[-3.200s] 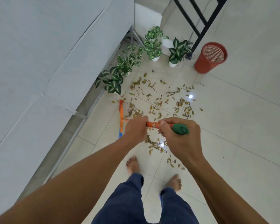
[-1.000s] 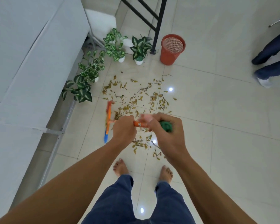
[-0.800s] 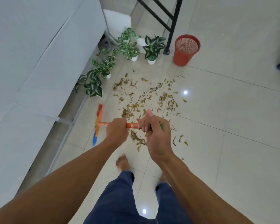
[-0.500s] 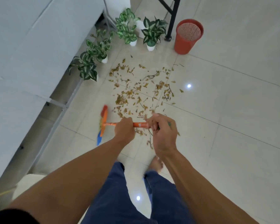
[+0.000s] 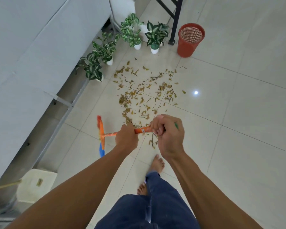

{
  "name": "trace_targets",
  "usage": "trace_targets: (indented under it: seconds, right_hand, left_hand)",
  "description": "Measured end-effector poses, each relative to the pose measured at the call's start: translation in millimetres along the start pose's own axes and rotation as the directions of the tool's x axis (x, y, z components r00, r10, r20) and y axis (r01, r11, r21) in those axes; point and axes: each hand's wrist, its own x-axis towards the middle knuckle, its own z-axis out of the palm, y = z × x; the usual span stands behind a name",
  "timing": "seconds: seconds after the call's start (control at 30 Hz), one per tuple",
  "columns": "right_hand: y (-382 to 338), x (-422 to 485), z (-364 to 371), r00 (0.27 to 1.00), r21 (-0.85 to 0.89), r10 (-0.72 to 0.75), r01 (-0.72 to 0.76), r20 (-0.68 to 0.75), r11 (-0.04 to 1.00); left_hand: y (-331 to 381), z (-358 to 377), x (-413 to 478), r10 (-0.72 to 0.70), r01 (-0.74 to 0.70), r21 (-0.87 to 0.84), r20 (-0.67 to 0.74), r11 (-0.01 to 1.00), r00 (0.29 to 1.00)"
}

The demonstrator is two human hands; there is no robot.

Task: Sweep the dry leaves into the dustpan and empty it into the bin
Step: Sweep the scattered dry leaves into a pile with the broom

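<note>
The dry leaves (image 5: 144, 95) lie scattered on the tiled floor (image 5: 238, 129) just ahead of you. The broom (image 5: 101, 133) has its head resting left of them, set, likely, to drag them together. Your left hand (image 5: 126, 138) has its grip clamped low on the orange handle, and your right hand (image 5: 169, 136) is clamped round the top end for leverage. The red bin (image 5: 189, 39) waits beyond the leaves — no dustpan shows.

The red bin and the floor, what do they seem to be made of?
Red round mesh-walled bin: probably moulded plastic with a matte finish, given the uniform colour and fine lattice wall. Pale floor: likely glazed ceramic tiles, given the straight grout lines and the sharp lamp reflection.
</note>
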Motion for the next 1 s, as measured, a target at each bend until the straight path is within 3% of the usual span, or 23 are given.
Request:
trace_targets:
  seconds: [0.17,0.27,0.4,0.53,0.7,0.83,1.0]
  right_hand:
    - [8.6,-46.1,-17.2,0.999,-0.155,-0.046,0.049,0.024,0.987]
    - [-15.3,-76.7,-35.9,0.991,-0.223,-0.121,0.132,0.063,0.966]
    - [-50.8,-107.6,-50.7,0.984,-0.185,-0.164,0.175,0.074,0.967]
    - [-53.8,-125.9,-47.4,0.982,-0.112,-0.132,0.147,0.133,0.983]
    - [-29.3,-135.7,-52.1,0.991,-0.178,-0.026,0.049,0.129,0.983]
    - [-35.2,-131.2,-68.7,0.979,-0.322,-0.022,0.087,0.201,0.943]
    - [-88.4,-105.3,-106.0,0.958,-0.321,-0.071,0.163,0.278,0.933]
  left_hand:
    - [16.6,32.3,-38.9,0.071,-0.056,-0.145,0.098,0.988,0.993]
    - [46.1,33.7,-69.4,0.107,-0.092,-0.238,0.051,0.967,0.993]
    - [60.7,26.3,-104.7,0.104,-0.115,-0.264,-0.054,0.958,0.993]
    - [42.7,36.0,-127.0,0.016,-0.045,-0.271,-0.106,0.962,0.994]
    - [27.7,64.6,-137.2,0.004,0.004,-0.234,0.035,0.972,0.999]
    - [62.9,69.9,-135.5,0.062,-0.023,-0.311,0.113,0.95,0.992]
    - [131.1,47.9,-132.1,0.043,-0.036,-0.381,0.011,0.924,0.999]
